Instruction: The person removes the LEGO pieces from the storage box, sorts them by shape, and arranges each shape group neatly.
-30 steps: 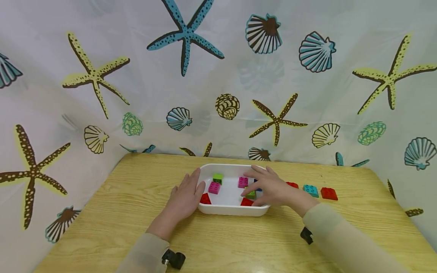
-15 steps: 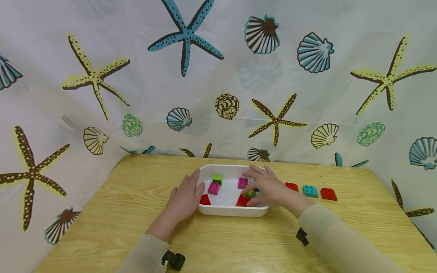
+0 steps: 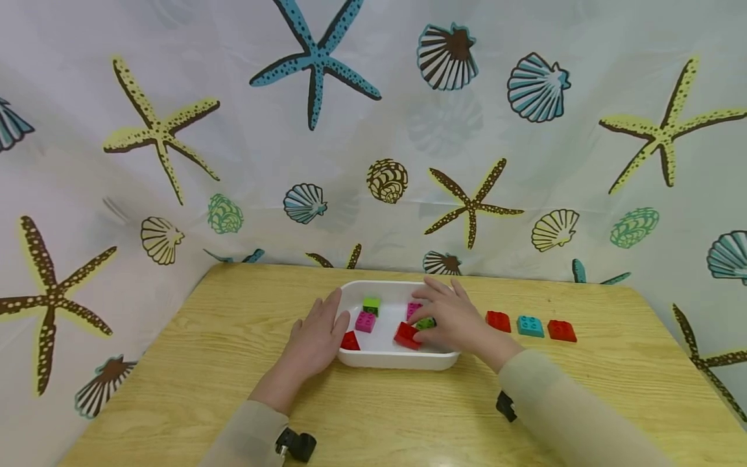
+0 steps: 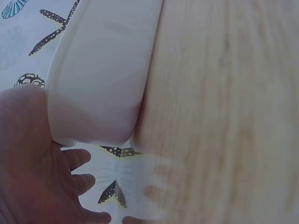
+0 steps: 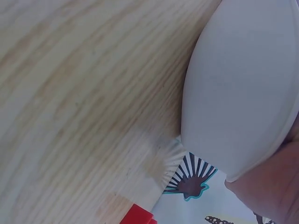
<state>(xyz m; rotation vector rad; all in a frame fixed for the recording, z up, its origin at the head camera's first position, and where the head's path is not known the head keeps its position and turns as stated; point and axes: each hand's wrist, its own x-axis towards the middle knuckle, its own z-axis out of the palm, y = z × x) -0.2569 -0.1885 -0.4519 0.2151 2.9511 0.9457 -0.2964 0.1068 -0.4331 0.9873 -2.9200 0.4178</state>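
1. The right hand (image 3: 452,321) has its thumb and forefinger bent to the held red brick (image 3: 406,336) and appears to pinch it; the other fingers spread above. The right wrist view does not show the contact.
2. That brick is inside the white tray (image 3: 397,361), in the front right part. Over the last second it has shifted left and tipped, so its side now shows. Whether it is clear of the tray floor I cannot tell.
3. The hand has moved left with it. I judge the work to be at the taking-hold stage, with the brick coming loose from its neighbours but not yet out of the tray.
4. The right wrist hangs over the tray's right end, knuckles up, fingers pointing left and down; the right sleeve (image 3: 566,395) slants in from the lower right.
5. Beside the fingers are a green brick (image 3: 426,322) and, partly covered, the right magenta brick (image 3: 413,310).
6. The left hand (image 3: 315,334) has not moved: fingers straight, laid along the tray's left end, gripping no brick, seemingly steadying the tray.
7. Near it inside lie the left magenta brick (image 3: 366,322), a lime brick (image 3: 371,305) and a corner red brick (image 3: 349,342).
8. On the table (image 3: 397,415), right of the tray, a row stays put: nearer red brick (image 3: 498,321), turquoise brick (image 3: 530,326), outer red brick (image 3: 562,331).
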